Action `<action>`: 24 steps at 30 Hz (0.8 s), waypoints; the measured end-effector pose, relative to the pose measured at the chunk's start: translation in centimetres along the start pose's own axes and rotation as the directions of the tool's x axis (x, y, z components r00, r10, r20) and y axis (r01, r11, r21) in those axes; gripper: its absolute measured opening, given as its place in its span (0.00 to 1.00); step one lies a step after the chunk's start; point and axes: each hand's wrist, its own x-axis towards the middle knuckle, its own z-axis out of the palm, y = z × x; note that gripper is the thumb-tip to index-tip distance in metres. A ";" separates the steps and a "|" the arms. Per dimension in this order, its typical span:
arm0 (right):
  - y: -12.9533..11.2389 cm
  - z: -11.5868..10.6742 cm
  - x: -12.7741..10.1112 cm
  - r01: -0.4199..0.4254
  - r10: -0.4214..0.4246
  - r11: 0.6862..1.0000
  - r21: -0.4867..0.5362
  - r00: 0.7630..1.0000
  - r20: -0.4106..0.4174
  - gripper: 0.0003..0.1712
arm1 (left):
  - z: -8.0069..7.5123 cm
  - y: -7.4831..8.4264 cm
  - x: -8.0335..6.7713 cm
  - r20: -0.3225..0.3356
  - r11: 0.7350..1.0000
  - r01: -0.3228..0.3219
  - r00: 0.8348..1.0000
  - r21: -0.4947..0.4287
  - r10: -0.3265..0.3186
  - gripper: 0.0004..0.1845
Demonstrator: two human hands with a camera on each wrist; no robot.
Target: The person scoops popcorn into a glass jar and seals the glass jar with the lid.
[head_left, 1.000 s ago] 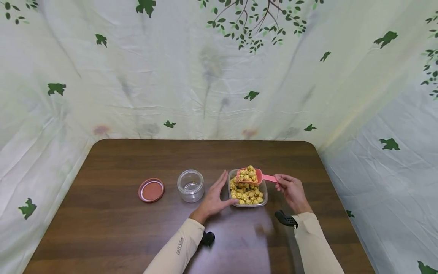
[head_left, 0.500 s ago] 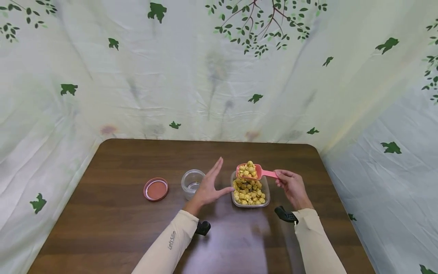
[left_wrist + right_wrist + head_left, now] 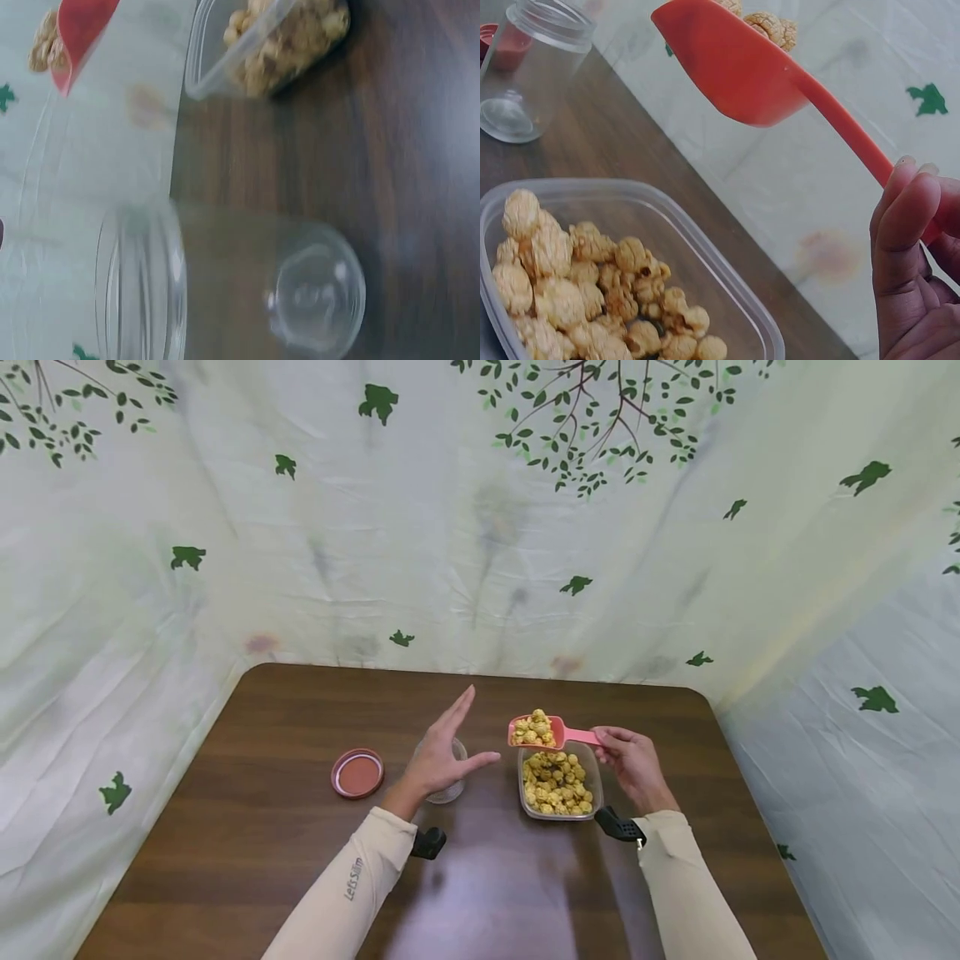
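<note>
**Scoop of popcorn held above tub, jar under open left hand**

Popcorn [image 3: 533, 729] fills the pink scoop [image 3: 551, 732] in the head view. The right hand [image 3: 634, 765] pinches the handle end with curled fingers. The scoop's long axis runs roughly 3 to 9 o'clock, bowl pointing toward 9, held level over the far edge of the tub [image 3: 596, 777]. The tub is clear, about half full of more popcorn, and sits on the table [image 3: 262, 827] right of centre. The left hand [image 3: 442, 753] hovers with straight, spread fingers over the clear jar [image 3: 450, 789], gripping nothing; the jar looks empty. A red lid [image 3: 357, 773] lies at 9 o'clock from the jar, well apart.

From the left wrist, blurred: the jar [image 3: 225, 289] appears empty, its mouth toward 9 o'clock in the picture; the tub [image 3: 262, 49] lies at 12 o'clock from it, the scoop [image 3: 79, 34] at 11. The hand itself is out of view.

From the right wrist: the scoop [image 3: 735, 71] slants from 11 to 5 o'clock, handle gripped between fingertips [image 3: 904, 217]. The tub [image 3: 727, 289] lies below it; the jar [image 3: 529, 71] stands at 9 o'clock, empty.
</note>
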 end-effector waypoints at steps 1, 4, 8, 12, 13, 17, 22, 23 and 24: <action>0.0 0.2 0.0 -0.001 0.001 1.000 -0.002 1.000 0.005 0.13 | -0.4 -0.2 -0.1 -0.003 1.000 0.010 1.000 0.006 -0.010 0.54; 0.0 0.8 0.0 0.007 -0.007 1.000 -0.010 1.000 0.020 0.12 | -1.5 -0.9 -0.3 -0.016 0.999 0.032 0.999 0.025 -0.032 0.54; 0.0 1.8 0.2 0.015 -0.014 1.000 -0.016 0.999 0.041 0.09 | -2.8 -2.0 -0.9 -0.039 0.997 0.061 0.998 0.048 -0.059 0.54; 0.2 2.5 0.3 0.012 -0.010 0.999 -0.029 0.999 0.051 0.09 | -3.4 -3.3 -1.6 -0.051 0.994 0.100 0.994 0.048 -0.098 0.54; 0.2 2.8 0.4 0.013 -0.011 0.999 -0.036 0.999 0.052 0.09 | -3.5 -3.6 -1.8 -0.052 0.993 0.108 0.993 0.045 -0.106 0.54; 0.5 3.5 0.6 0.013 -0.009 0.998 -0.057 0.998 0.066 0.09 | -3.7 -4.9 -2.7 -0.051 0.989 0.140 0.989 0.048 -0.137 0.54; 0.9 4.4 0.9 0.001 0.003 0.998 -0.060 0.998 0.061 0.14 | -3.5 -6.3 -3.7 -0.040 0.984 0.167 0.986 0.064 -0.165 0.54; 1.0 4.5 0.9 -0.002 0.006 0.998 -0.065 0.998 0.067 0.15 | -3.5 -6.6 -3.8 -0.037 0.982 0.174 0.984 0.069 -0.172 0.54; 1.1 4.6 0.9 -0.006 0.011 0.998 -0.067 0.998 0.063 0.16 | -3.4 -6.8 -4.0 -0.034 0.981 0.182 0.983 0.073 -0.179 0.54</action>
